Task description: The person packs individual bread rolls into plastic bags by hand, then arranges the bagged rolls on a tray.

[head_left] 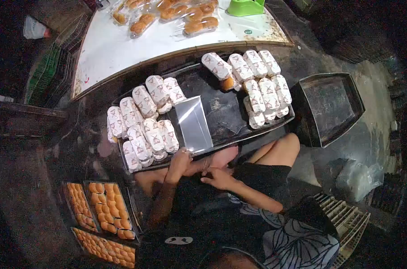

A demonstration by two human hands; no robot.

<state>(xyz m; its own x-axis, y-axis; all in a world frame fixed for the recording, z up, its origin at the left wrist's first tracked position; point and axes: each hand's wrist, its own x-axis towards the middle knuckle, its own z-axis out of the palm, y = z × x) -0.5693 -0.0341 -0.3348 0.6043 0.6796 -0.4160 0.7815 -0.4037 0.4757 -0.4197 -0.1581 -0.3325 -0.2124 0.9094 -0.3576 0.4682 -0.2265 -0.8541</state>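
My left hand (181,162) is at the front edge of the large black tray (230,141), its fingers closed on the lower corner of a clear plastic bag (193,123). The bag lies flat across the tray's middle. My right hand (220,179) hovers over my lap, thumb and forefinger apart, with nothing visible in it. Left of the bag, several buns in printed white paper wrappers (155,134) are stacked in the tray. More wrapped buns (268,92) fill its right end, where one tilted bun (228,84) shows its brown side.
Bagged buns (201,26) and a bright green tape-dispenser-like object (246,7) stand on the white table (122,54). A black tray (331,107) is at right, near a bundle of clear plastic (358,179). Trays of unwrapped buns (109,208) lie at lower left.
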